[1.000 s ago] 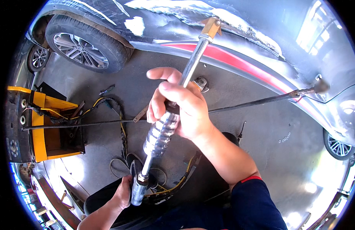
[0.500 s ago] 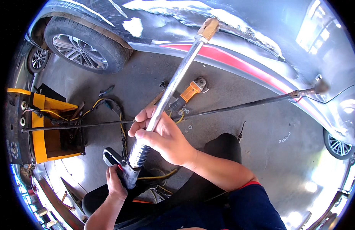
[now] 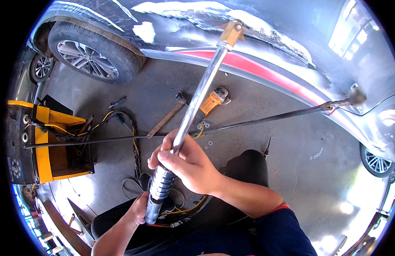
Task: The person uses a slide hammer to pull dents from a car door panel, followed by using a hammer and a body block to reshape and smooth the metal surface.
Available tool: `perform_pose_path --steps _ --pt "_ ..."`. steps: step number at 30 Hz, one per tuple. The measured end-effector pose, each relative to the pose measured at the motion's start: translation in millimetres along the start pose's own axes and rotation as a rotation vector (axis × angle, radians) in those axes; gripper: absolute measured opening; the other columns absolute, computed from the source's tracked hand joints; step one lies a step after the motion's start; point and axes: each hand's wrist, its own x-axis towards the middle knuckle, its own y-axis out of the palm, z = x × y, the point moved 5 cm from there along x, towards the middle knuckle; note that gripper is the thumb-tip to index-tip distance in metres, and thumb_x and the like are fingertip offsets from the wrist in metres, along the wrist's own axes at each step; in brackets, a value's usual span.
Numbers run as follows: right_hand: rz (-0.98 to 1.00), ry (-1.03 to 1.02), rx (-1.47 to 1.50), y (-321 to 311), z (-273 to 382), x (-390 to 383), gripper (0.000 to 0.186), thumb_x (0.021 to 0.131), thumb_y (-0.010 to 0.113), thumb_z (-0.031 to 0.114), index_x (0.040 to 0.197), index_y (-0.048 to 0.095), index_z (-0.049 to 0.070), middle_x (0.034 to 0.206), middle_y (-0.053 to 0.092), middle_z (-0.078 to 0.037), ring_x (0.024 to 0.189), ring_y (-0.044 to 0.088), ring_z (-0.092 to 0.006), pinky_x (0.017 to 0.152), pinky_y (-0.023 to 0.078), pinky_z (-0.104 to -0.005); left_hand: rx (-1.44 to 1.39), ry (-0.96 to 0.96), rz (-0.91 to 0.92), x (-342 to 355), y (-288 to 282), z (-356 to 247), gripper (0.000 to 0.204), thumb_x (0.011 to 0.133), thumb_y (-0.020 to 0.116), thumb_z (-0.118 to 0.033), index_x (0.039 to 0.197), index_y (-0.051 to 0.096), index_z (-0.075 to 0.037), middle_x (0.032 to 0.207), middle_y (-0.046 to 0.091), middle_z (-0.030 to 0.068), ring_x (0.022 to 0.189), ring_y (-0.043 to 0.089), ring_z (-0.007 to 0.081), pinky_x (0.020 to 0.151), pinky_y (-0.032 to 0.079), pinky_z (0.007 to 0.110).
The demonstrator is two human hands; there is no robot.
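Observation:
A long slide hammer dent puller point(image 3: 204, 87) slants across the middle, its brass-coloured tip point(image 3: 230, 36) in front of the car's side panel. Around its chrome shaft, just above the ribbed sliding weight point(image 3: 161, 183), my right hand point(image 3: 195, 168) is closed. My left hand point(image 3: 139, 208) holds the rear end from the left side; most of its fingers are hidden behind the tool. Whether the tip touches the panel I cannot tell. The panel point(image 3: 287, 21) is dark, with bare, sanded metal patches and a red strip below.
A long metal bar point(image 3: 265, 119) runs from a yellow-and-black machine point(image 3: 44, 162) to the car. On the floor lie a hammer point(image 3: 165, 119), an orange angle grinder point(image 3: 212, 102), black-and-yellow cables point(image 3: 135, 145) and several small washers point(image 3: 319, 152). A car wheel point(image 3: 88, 55) stands upper left.
The puller has turned about its length, so its black handle is hidden and a hooked plate shows at the tip. My right hand has shifted slightly right, and my left hand has moved too.

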Motion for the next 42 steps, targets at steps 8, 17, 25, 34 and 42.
perform_pose_path --steps 8,17,25,34,42 --pt "-0.052 -0.102 0.115 -5 -26 7 0.022 0.101 0.059 0.006 0.120 0.050 0.005 0.087 0.064 -0.007 0.079 0.066 -0.0177 0.074 0.055 -0.0359 0.028 0.081 0.020 -15 31 -16 0.045 0.104 0.035 -0.038 0.113 0.065 -0.005 0.089 0.069 0.0063 0.077 0.067 0.0174 0.070 0.055 0.032" --pt "-0.040 -0.265 0.098 -11 -6 18 0.020 0.100 0.060 0.015 0.115 0.051 0.004 0.077 0.061 -0.007 0.068 0.066 -0.0190 0.066 0.057 -0.0370 0.077 0.017 -0.049 -14 14 2 0.052 0.104 0.031 -0.042 0.120 0.061 -0.002 0.100 0.069 0.0098 0.088 0.068 0.0207 0.081 0.056 0.035" --pt "-0.075 -0.201 -0.014 -2 -22 17 0.025 0.100 0.059 0.004 0.121 0.047 0.005 0.102 0.060 -0.009 0.088 0.062 -0.0148 0.081 0.052 -0.0339 -0.049 0.418 -0.247 -2 -13 -24 0.040 0.100 0.039 -0.030 0.122 0.055 -0.001 0.107 0.065 0.0145 0.095 0.067 0.0249 0.089 0.055 0.039" --pt "-0.090 -0.075 -0.062 0 -24 -4 0.017 0.102 0.057 0.009 0.114 0.044 0.010 0.102 0.057 -0.006 0.104 0.061 -0.0179 0.087 0.048 -0.0361 0.145 -0.049 0.000 4 -9 -1 0.037 0.107 0.041 -0.034 0.116 0.063 -0.006 0.093 0.069 0.0061 0.081 0.067 0.0164 0.071 0.055 0.033" --pt "-0.047 -0.060 -0.027 -3 -13 -3 0.015 0.103 0.055 0.008 0.114 0.045 0.011 0.101 0.058 -0.005 0.102 0.062 -0.0159 0.086 0.049 -0.0344 0.009 0.009 0.037 -5 15 -9 0.036 0.108 0.039 -0.029 0.120 0.061 -0.004 0.100 0.070 0.0094 0.085 0.070 0.0192 0.075 0.058 0.034"
